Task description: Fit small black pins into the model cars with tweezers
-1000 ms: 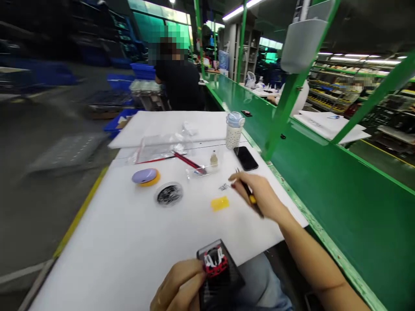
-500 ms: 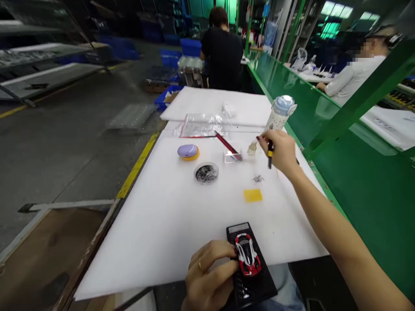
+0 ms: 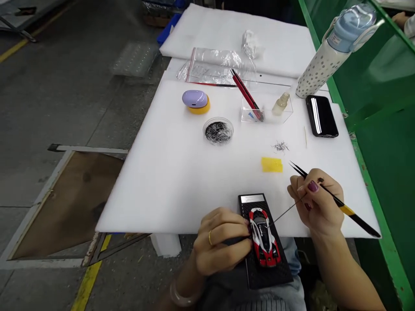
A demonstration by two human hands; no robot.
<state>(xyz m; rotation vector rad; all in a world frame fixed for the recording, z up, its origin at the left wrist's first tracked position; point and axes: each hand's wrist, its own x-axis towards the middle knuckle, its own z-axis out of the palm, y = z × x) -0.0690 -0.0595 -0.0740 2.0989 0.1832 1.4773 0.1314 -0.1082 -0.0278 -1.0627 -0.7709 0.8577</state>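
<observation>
The curled left hand (image 3: 223, 242) clenches the edge of a black rectangular display base (image 3: 275, 277) carrying a red-and-white model sports car (image 3: 263, 237). The raised right hand (image 3: 316, 199) pinches slender black-and-yellow pointed tweezers (image 3: 348, 211) just beside the car, above a white foam board (image 3: 145, 203).

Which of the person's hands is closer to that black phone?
The right hand, holding tweezers, is nearer, below the phone and apart from it. The left hand, at the model car, is farther away, down and to the side.
</observation>
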